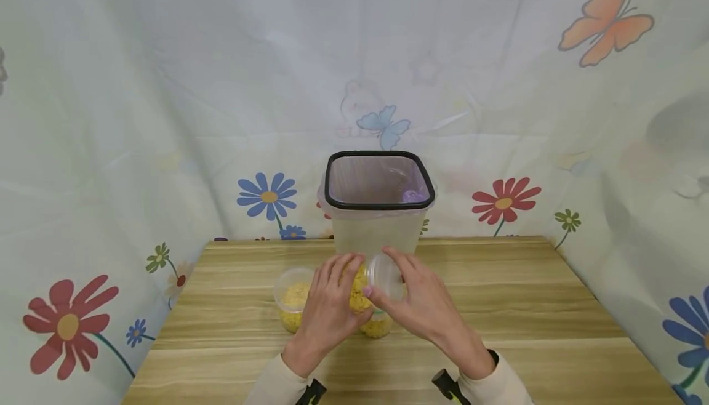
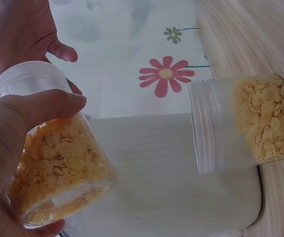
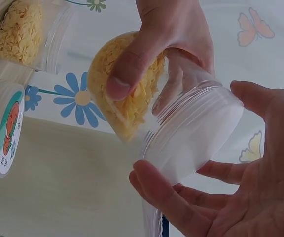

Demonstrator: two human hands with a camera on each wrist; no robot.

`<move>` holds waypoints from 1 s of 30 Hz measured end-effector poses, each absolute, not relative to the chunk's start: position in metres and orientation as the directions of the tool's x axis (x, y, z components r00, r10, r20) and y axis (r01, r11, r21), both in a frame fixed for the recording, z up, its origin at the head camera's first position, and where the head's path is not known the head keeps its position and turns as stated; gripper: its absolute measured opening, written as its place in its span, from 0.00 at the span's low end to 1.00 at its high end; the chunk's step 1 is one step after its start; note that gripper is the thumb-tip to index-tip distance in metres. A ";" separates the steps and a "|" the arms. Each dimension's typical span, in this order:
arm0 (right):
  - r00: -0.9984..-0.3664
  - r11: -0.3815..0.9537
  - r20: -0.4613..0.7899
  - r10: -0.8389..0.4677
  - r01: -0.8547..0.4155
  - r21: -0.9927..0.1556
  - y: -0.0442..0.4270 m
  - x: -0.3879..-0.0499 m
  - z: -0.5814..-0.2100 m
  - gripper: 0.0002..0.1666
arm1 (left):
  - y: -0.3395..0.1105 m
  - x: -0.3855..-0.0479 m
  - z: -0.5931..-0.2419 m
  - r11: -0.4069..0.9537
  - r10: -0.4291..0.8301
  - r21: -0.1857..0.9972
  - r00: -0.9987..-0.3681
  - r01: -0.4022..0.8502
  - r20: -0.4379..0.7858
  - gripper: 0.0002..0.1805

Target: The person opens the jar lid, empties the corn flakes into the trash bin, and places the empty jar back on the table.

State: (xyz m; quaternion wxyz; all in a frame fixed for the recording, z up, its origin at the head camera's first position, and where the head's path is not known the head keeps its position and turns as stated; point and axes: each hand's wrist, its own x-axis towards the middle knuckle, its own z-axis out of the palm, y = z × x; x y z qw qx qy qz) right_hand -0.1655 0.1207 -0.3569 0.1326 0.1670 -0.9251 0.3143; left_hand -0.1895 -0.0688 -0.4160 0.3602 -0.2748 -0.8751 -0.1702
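My left hand (image 1: 327, 300) grips a clear plastic jar (image 2: 65, 153) of yellow flakes, held tilted on its side above the table. In the right wrist view, the thumb lies along the jar's wall. My right hand (image 1: 429, 306) has its thumb and fingers around the rim of the jar's whitish, ridged lid (image 3: 196, 133). A second jar of flakes (image 1: 292, 300) stands on the table left of my left hand, its threaded rim showing without a lid. Below the hands stands another flake jar (image 1: 376, 327), partly hidden; its lid (image 3: 9, 131) bears a green and orange label.
A pale waste bin (image 1: 376, 232) with a black rim and purple liner bag stands behind the hands. The wood-grain table (image 1: 498, 288) runs back to a hanging cloth (image 1: 166, 85) printed with flowers and butterflies.
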 end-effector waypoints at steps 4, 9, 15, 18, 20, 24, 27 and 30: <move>-0.886 0.711 0.383 -0.261 -0.445 -0.545 0.122 -0.165 -0.358 0.43 | -0.069 -0.190 -0.416 0.790 0.356 0.097 -0.582 0.605 0.732 0.53; -0.823 0.648 0.445 -0.354 -0.558 -0.518 0.126 -0.168 -0.360 0.43 | -0.069 -0.191 -0.416 0.786 0.354 0.084 -0.557 0.613 0.752 0.52; -0.711 0.595 0.527 -0.465 -0.692 -0.408 0.132 -0.172 -0.361 0.44 | -0.071 -0.189 -0.414 0.782 0.358 0.103 -0.578 0.614 0.733 0.52; -0.652 0.574 0.560 -0.511 -0.744 -0.343 0.134 -0.174 -0.361 0.45 | -0.071 -0.189 -0.413 0.777 0.359 0.115 -0.586 0.619 0.726 0.54; -0.622 0.557 0.572 -0.534 -0.768 -0.314 0.135 -0.175 -0.361 0.46 | -0.072 -0.190 -0.413 0.771 0.361 0.116 -0.580 0.626 0.730 0.55; -0.580 0.530 0.580 -0.572 -0.801 -0.279 0.137 -0.175 -0.362 0.48 | -0.072 -0.191 -0.414 0.763 0.360 0.110 -0.560 0.637 0.746 0.56; -0.559 0.512 0.578 -0.594 -0.817 -0.265 0.138 -0.175 -0.362 0.49 | -0.072 -0.191 -0.413 0.758 0.358 0.113 -0.554 0.643 0.752 0.57; -0.549 0.503 0.574 -0.608 -0.825 -0.256 0.139 -0.175 -0.361 0.51 | -0.073 -0.190 -0.413 0.754 0.355 0.121 -0.555 0.646 0.752 0.57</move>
